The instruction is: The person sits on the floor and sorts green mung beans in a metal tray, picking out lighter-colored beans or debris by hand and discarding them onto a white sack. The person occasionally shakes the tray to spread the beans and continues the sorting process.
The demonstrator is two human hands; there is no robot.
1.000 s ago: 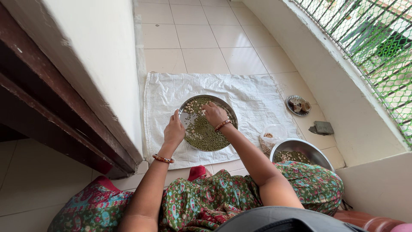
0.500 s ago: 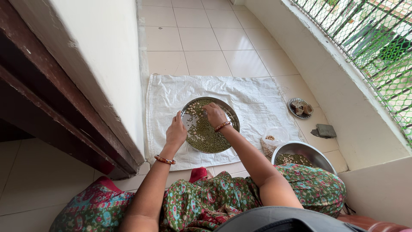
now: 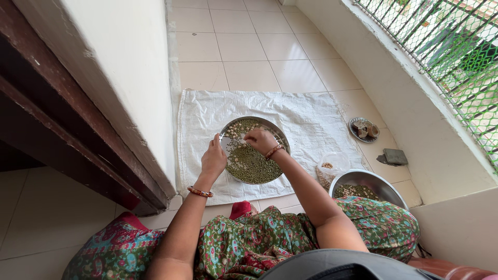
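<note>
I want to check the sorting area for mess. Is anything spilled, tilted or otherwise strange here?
Nothing stands out. The green grains stay inside the round steel plate on the white sheet; the left hand steadies its rim and the right hand picks among them. The steel bowl sits upright beside the knee, and no grains show on the tiles.

One package is present: a clear plastic bag (image 3: 332,167), open-topped, holding pale brown grains. It sits right of centre, on the white sheet's right edge.

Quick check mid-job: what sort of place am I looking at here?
Likely a home balcony or veranda: pale tiled floor, green metal window grille, and a white woven sack spread under a round steel plate of green grains.
</note>
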